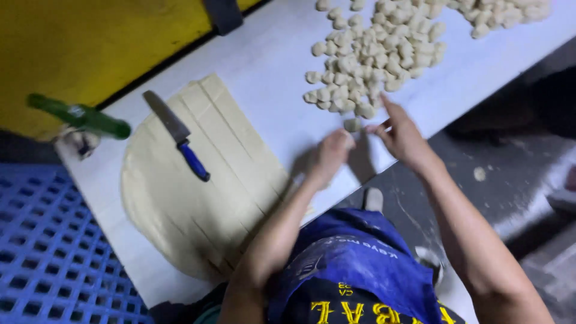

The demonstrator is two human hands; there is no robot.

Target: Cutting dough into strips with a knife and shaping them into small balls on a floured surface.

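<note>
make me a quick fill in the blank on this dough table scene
1. The knife with the ____ handle lies on the rolled dough sheet.
2. The sheet is cut into long ____.
3. A ____ glass bottle lies at the table's corner.
4. Both hands, left hand and right hand, work beside the pile of small dough ____.

Missing: blue; strips; green; pieces

Knife lies on dough sheet, dough pieces to its right.

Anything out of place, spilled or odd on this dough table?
The knife lies directly on the cut dough sheet. A green bottle lies on its side at the table's corner, overhanging the edge. One dough bit sits on the floor.
</note>
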